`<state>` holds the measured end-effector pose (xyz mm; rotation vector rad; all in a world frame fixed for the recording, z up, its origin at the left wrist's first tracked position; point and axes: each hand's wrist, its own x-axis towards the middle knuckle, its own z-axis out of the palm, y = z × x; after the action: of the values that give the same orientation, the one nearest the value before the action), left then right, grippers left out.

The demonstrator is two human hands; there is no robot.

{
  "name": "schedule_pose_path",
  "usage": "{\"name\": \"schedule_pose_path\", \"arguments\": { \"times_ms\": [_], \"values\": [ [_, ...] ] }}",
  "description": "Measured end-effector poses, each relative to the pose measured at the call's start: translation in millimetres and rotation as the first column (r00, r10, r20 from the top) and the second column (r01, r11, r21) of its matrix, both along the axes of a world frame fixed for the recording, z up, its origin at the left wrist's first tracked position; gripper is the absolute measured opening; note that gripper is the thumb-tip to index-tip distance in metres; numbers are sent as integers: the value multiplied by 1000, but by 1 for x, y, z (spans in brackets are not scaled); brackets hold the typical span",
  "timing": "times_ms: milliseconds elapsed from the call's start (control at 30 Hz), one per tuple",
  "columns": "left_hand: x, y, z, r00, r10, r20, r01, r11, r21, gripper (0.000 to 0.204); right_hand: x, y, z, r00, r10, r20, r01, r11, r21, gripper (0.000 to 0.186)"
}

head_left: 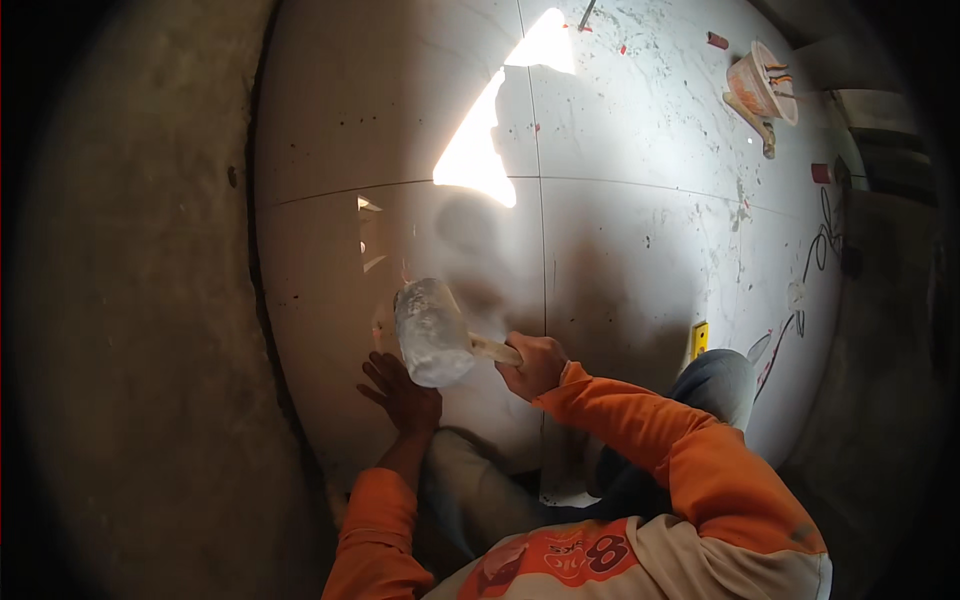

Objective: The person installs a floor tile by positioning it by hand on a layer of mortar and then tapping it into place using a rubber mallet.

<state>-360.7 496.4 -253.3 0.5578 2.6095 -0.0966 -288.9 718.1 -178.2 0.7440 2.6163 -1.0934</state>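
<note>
My right hand [536, 366] is wrapped round the wooden handle of a mallet [432, 332]. Its large whitish, scuffed head hangs over the pale floor tiles [330, 330], just beyond my left hand. Whether the head touches the tile I cannot tell. My left hand [404, 396] rests on a tile with its fingers spread, close to the mallet head and holding nothing. Thin dark joints run between the large tiles, and a patch of bright sunlight [478, 150] falls across them.
A bare concrete wall or strip [150, 300] runs along the left, past a dark gap. A yellow level-like tool [700, 340] lies by my right knee. At the far right stand a pinkish bucket [752, 84] with tools inside, a red cylinder [821, 173] and a dark cable [822, 240].
</note>
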Motion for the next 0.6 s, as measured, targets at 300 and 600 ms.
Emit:
{"name": "schedule_pose_path", "arguments": {
  "times_ms": [300, 600],
  "values": [
    [-109, 31, -15, 862, -488, -137, 506, 847, 163, 62, 35, -4, -4, 985, -95, -146, 77, 990, -119, 21],
    [-232, 138, -21, 776, -581, -246, 628, 745, 223, 69, 14, -62, 12, 962, -152, 226, 229, 900, -371, 30]
  ]
}}
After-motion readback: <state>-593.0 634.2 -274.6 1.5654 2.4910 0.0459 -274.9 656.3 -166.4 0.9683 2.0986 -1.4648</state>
